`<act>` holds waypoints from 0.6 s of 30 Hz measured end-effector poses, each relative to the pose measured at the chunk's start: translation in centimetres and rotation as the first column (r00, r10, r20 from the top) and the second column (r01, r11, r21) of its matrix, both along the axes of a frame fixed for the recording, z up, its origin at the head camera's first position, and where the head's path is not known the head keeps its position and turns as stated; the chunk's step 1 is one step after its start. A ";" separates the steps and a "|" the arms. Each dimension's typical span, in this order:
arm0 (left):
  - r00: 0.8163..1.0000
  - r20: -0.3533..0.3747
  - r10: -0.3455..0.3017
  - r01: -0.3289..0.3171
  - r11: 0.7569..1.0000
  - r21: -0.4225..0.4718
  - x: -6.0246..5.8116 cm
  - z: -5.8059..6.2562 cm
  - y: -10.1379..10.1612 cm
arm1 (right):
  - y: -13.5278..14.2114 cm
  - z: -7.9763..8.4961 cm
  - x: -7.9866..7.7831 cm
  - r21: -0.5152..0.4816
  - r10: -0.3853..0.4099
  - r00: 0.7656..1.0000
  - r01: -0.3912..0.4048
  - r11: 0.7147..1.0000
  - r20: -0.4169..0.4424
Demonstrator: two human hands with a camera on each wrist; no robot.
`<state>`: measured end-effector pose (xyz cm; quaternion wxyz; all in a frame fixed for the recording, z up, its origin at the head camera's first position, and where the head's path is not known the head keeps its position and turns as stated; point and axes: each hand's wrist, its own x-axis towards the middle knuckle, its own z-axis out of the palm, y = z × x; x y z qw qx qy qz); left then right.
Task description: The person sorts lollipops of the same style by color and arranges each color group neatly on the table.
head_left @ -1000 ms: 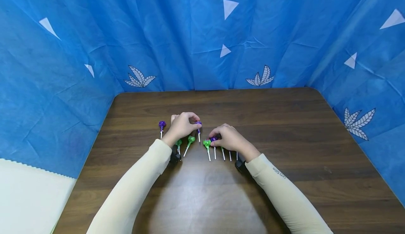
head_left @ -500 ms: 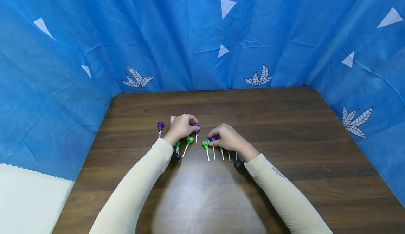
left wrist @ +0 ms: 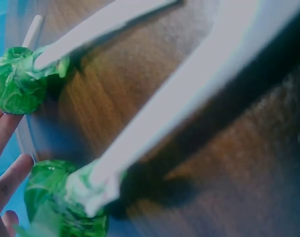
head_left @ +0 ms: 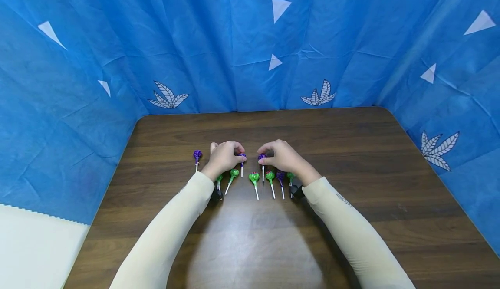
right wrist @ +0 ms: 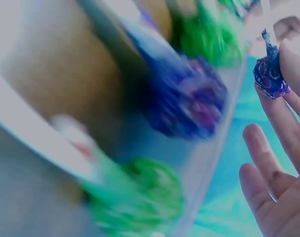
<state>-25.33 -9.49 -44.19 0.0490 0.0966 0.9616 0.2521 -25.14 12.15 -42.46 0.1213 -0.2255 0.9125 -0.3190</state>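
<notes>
My left hand (head_left: 225, 156) pinches the wrapped head of a purple lollipop (head_left: 242, 159), its white stick pointing toward me. Across a small gap, my right hand (head_left: 284, 156) pinches another purple lollipop (head_left: 262, 156) between thumb and fingers; the right wrist view shows this lollipop (right wrist: 271, 76) too. Nearer me lie a green lollipop (head_left: 254, 177), a second green one (head_left: 270, 176) and a purple one (head_left: 280, 176). Under my right wrist a further green lollipop (head_left: 290, 176) is partly hidden. By my left wrist is a green lollipop (head_left: 234, 173), with another green one (head_left: 219, 178) partly covered.
A lone purple lollipop (head_left: 197, 155) lies left of my left hand. The brown wooden table (head_left: 351, 150) is bordered at the back and sides by a blue curtain (head_left: 211, 41). A white surface (head_left: 35, 245) shows at the lower left. Each wrist carries a black camera.
My right hand has lifted its purple lollipop out of the row and moved it away from me, uncovering the lollipops beneath. My left hand has moved slightly toward me, still pinching its lollipop.
</notes>
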 end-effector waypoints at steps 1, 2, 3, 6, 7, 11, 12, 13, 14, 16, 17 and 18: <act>1.000 0.000 0.000 0.000 1.000 -0.001 0.0 0.0 0.0 | 0.0 0.2 -0.4 -0.003 -0.019 1.000 0.019 1.000 0.010; 1.000 0.001 0.000 0.000 1.000 -0.003 0.0 -0.1 0.0 | -0.1 0.3 -0.7 -0.001 -0.033 0.999 0.033 0.999 0.017; 1.000 0.001 0.000 0.000 1.000 -0.006 0.0 -0.1 -0.1 | -0.1 0.3 -1.1 0.005 -0.041 0.999 0.041 0.999 0.022; 1.000 0.003 0.001 0.000 1.000 -0.008 0.0 -0.1 -0.1 | -0.4 0.3 -1.8 0.024 -0.050 0.998 0.049 0.999 0.038; 1.000 0.003 0.001 -0.001 1.000 -0.006 0.0 -0.1 -0.1 | -0.5 0.3 -2.0 0.030 -0.049 0.998 0.048 0.998 0.040; 1.000 0.001 0.001 -0.001 1.000 -0.005 -0.1 -0.2 -0.1 | -0.9 -0.3 -2.4 0.070 -0.040 0.999 0.038 0.997 0.037; 1.000 0.001 0.002 -0.002 1.000 -0.006 -0.1 -0.2 -0.1 | -0.9 -0.5 -2.5 0.079 -0.037 0.999 0.034 0.996 0.035; 1.000 0.001 0.003 -0.003 1.000 -0.008 -0.1 -0.2 -0.1 | -1.0 -0.6 -2.5 0.090 -0.033 0.999 0.030 0.996 0.033; 1.000 0.000 0.003 -0.003 1.000 -0.011 -0.1 -0.2 -0.1 | -1.0 -0.8 -2.5 0.099 -0.031 0.999 0.028 0.995 0.030; 1.000 -0.001 0.004 -0.004 1.000 -0.011 0.0 -0.1 0.0 | -1.1 -1.0 -2.5 0.110 -0.030 0.999 0.027 0.994 0.030; 1.000 0.000 0.004 -0.004 1.000 -0.011 0.0 -0.1 0.0 | -1.1 -1.1 -2.4 0.116 -0.031 0.999 0.027 0.993 0.028; 1.000 0.000 0.004 -0.004 1.000 -0.012 0.0 0.0 0.0 | -1.1 -1.2 -2.4 0.120 -0.033 0.999 0.029 0.992 0.027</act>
